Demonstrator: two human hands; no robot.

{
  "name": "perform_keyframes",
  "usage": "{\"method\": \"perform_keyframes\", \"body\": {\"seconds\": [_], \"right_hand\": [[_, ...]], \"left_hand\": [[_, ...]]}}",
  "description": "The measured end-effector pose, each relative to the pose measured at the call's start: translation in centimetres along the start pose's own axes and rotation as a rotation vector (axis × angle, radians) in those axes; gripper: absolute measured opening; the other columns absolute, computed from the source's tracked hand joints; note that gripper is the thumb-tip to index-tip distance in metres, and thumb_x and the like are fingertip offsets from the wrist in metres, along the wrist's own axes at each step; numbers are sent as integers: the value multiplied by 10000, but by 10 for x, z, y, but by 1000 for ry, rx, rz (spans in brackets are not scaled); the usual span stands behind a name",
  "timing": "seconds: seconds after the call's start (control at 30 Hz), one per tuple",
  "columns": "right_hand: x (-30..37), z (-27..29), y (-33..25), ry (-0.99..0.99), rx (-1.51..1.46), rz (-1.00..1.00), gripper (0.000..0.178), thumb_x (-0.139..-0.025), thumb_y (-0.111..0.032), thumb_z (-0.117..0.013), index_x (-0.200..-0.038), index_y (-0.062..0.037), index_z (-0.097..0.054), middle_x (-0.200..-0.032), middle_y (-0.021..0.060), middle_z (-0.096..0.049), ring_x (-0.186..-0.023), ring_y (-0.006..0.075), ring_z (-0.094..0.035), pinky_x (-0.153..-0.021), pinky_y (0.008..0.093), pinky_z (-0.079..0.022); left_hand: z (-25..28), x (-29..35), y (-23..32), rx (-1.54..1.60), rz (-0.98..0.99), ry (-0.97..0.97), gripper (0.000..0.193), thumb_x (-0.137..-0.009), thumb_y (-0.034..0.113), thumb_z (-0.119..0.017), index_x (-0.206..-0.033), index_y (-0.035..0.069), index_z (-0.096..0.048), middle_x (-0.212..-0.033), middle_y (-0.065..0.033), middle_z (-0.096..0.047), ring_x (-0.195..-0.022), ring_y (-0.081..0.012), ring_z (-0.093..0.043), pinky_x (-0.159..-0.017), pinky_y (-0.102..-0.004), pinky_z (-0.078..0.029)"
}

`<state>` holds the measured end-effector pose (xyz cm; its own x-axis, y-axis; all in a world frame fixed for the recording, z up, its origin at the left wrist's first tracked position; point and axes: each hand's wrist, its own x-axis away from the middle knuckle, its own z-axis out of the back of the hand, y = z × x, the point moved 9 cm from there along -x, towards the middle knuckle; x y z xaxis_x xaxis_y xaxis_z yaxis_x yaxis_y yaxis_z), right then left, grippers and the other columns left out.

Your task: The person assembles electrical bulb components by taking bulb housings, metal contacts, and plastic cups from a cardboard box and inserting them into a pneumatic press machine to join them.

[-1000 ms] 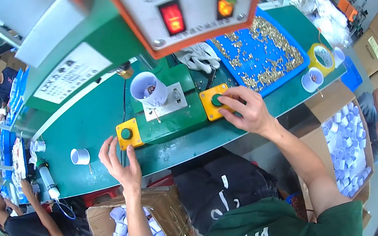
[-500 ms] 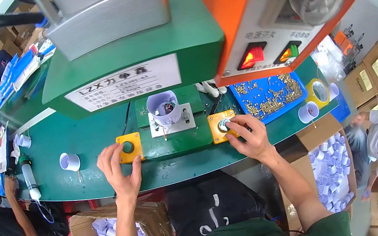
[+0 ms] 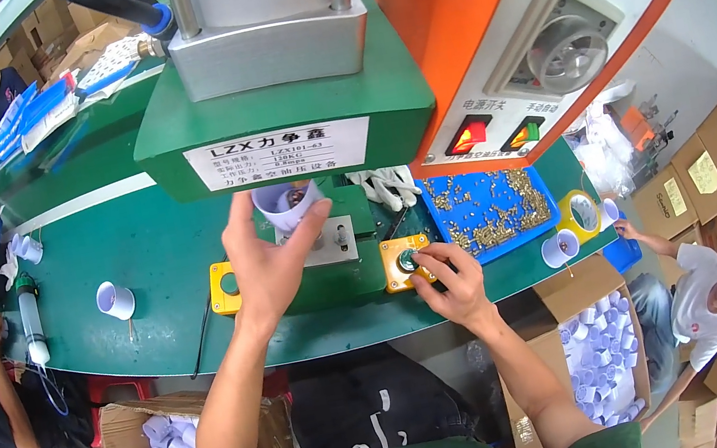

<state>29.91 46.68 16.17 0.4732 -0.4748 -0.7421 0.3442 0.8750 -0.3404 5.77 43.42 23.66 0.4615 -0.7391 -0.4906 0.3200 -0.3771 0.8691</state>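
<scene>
My left hand (image 3: 266,264) reaches up under the green press head (image 3: 159,154), its thumb and fingers wrapped round a pale lilac plastic cup (image 3: 285,197). Small metal pieces show inside the cup. Beneath it lies a metal fixture plate (image 3: 340,239) with bolts; whether the cup still touches it I cannot tell. My right hand (image 3: 459,288) rests at the yellow box with a green push button (image 3: 396,282), fingers bent and apart beside the button, holding nothing. A second yellow button box (image 3: 220,294) is partly covered by my left hand.
A blue tray (image 3: 457,253) of small brass parts stands right, with white gloves (image 3: 391,188) beside it. Single cups (image 3: 115,300) stand at both sides, near a yellow tape roll (image 3: 579,212). Cartons of cups (image 3: 266,432) flank my legs. Co-workers sit left and right.
My left hand has left the left button box and moved up and right to grip the cup. My right hand stays at its button box. The view has shifted slightly.
</scene>
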Motion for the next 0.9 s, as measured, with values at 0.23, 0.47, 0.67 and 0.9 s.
{"method": "perform_keyframes", "body": {"seconds": [0.23, 0.47, 0.67, 0.9], "right_hand": [[0, 13, 0, 76, -63, 0, 310, -685, 65, -757, -983, 14, -690, -963, 151, -645, -765, 255, -637, -628, 316, -525], [-32, 30, -58, 65, -304, -2, 295, -684, 62, -771, -966, 2, -710, -807, 96, -614, -609, 197, -587, -534, 281, -478], [-60, 5, -95, -278, -372, -104, 137, -769, -79, -753, -872, -25, -680, -675, 82, -533, -591, 274, -578, -508, 368, -452], [-45, -40, -87, -778, -218, -143, 179, -811, -194, -709, -819, -16, -698, -615, 201, -623, -607, 403, -624, -578, 468, -503]], "left_hand": [[34, 58, -10, 6, -154, 162, 712, -710, 5, -834, -1302, -1, -437, -1198, -142, -586, -1067, -209, -596, -911, -323, -503], [22, 111, -5, -204, -261, 12, 795, -623, 64, -909, -1273, 8, -454, -1193, -203, -606, -1062, -317, -617, -901, -384, -513], [2, 132, 5, -373, -470, -14, 668, -649, 67, -870, -1204, 18, -503, -1118, -189, -642, -979, -349, -648, -847, -430, -494], [-11, 142, 6, -526, -575, -64, 562, -651, 7, -745, -1166, 15, -521, -1091, -176, -662, -973, -345, -657, -866, -455, -466]]}}
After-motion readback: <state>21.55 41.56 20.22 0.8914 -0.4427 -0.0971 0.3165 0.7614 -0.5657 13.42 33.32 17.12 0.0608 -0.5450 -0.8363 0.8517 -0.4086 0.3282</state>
